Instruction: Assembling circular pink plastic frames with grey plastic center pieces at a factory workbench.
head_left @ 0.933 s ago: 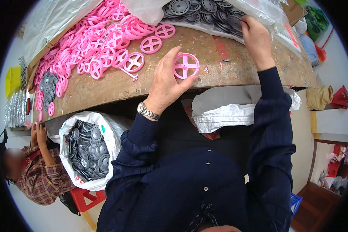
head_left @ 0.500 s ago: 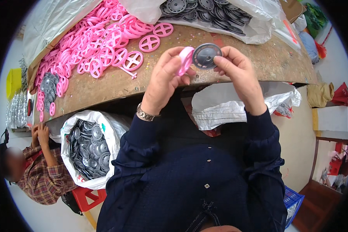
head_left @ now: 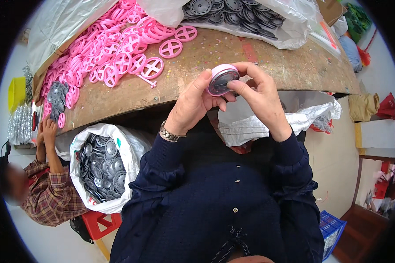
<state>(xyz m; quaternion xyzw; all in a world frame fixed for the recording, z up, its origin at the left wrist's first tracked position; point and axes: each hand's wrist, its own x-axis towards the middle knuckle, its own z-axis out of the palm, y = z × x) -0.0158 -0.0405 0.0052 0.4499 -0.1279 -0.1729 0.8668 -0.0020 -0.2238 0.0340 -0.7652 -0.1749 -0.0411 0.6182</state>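
Note:
My left hand (head_left: pixel 192 101) grips a pink plastic wheel ring (head_left: pixel 211 87) by its edge, over the near edge of the table. A dark grey disc (head_left: pixel 224 81) sits against the ring's face, inside its rim. The fingers and thumb of my right hand (head_left: pixel 260 94) hold that disc, the thumb lying on its front. Whether the disc is fully seated in the ring I cannot tell. Beyond my hands, a heap of pink four-spoked wheel rings (head_left: pixel 130 43) covers the table's left part. More grey discs (head_left: pixel 232 6) lie in a white bag at the back.
A white sack (head_left: pixel 134 175) of grey discs stands on a red stool (head_left: pixel 102 224) at my left. Below my right hand hangs an opened white bag (head_left: pixel 250 129). A co-worker in a plaid shirt (head_left: pixel 57 197) reaches to the table's left end. A blue crate (head_left: pixel 332 230) stands at lower right.
My right hand has brought the grey disc left and down onto the pink ring. The ring has turned, so the disc now covers its face. The co-worker's hands have moved up slightly.

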